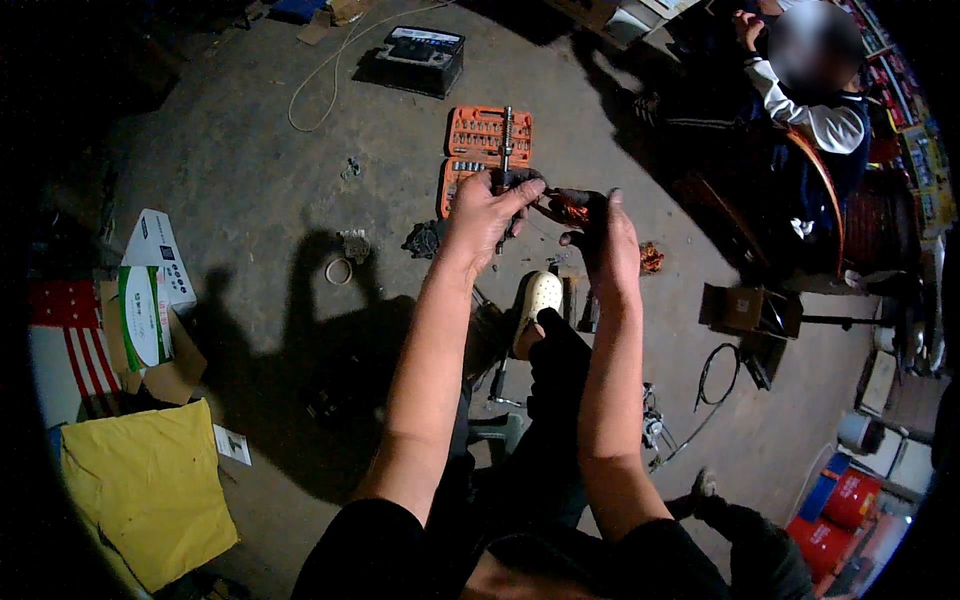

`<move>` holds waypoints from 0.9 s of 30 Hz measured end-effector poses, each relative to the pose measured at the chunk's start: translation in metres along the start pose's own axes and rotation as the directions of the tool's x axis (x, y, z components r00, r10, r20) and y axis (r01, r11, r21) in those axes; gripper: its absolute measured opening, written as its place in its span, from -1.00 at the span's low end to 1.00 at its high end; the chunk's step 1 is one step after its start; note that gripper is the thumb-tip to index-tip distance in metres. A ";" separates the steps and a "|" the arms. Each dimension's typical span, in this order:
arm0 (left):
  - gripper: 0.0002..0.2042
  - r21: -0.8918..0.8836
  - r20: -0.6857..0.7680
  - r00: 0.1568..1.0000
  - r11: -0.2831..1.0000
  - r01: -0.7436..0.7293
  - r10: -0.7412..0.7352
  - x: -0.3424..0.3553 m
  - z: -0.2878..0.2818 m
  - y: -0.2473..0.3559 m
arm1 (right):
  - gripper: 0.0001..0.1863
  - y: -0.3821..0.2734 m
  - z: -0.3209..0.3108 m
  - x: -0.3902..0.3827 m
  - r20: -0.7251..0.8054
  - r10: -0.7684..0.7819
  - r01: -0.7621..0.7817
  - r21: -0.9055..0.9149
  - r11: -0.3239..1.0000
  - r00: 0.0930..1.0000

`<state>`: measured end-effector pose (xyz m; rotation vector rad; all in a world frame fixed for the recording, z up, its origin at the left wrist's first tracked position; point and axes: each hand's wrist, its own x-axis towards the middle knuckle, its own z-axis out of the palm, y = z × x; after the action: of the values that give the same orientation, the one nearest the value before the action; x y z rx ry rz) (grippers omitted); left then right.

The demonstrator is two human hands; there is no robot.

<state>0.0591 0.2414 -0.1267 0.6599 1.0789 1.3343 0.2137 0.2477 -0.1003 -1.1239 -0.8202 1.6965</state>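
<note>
My left hand [482, 215] is closed around a slim metal shaft [508, 138], which stands up past my fingers with a ribbed or spring-like upper part. Just to its right, my right hand [612, 248] has its fingers bent around a clump of copper wire [574, 213]. A thin strand seems to run between the two hands. Beyond them on the floor lies an open orange socket set case [491, 130], partly hidden by my left hand. Another small copper wire bundle [651, 258] rests on the floor to the right. My fingertips look dark with grime.
A black car battery [420, 62] stands at the far side. Another person [815, 120] sits at the far right. A yellow sheet [150, 490] and boxes [160, 255] lie left. Near my foot in a pale clog [541, 298] are tools; a black cable [715, 375] lies right.
</note>
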 end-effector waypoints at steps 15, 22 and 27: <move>-0.84 0.011 0.003 1.000 1.000 -0.015 0.015 -0.003 0.015 -0.004 | -0.84 0.021 0.002 0.009 -0.099 -0.645 0.504 -0.539 0.675 0.758; -0.82 0.074 0.137 0.985 0.992 0.098 -0.108 -0.005 0.017 -0.011 | -0.83 0.023 -0.003 0.010 -0.174 -0.654 0.507 -0.499 0.703 0.736; -0.79 0.196 0.128 0.986 0.978 0.077 -0.103 0.000 0.013 -0.014 | -0.82 0.017 -0.005 0.005 -0.256 -0.397 0.348 -0.215 0.913 0.882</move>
<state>0.0775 0.2411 -0.1339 0.8232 1.1192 1.0995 0.2118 0.2465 -0.1183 -1.2031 -0.9269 1.1245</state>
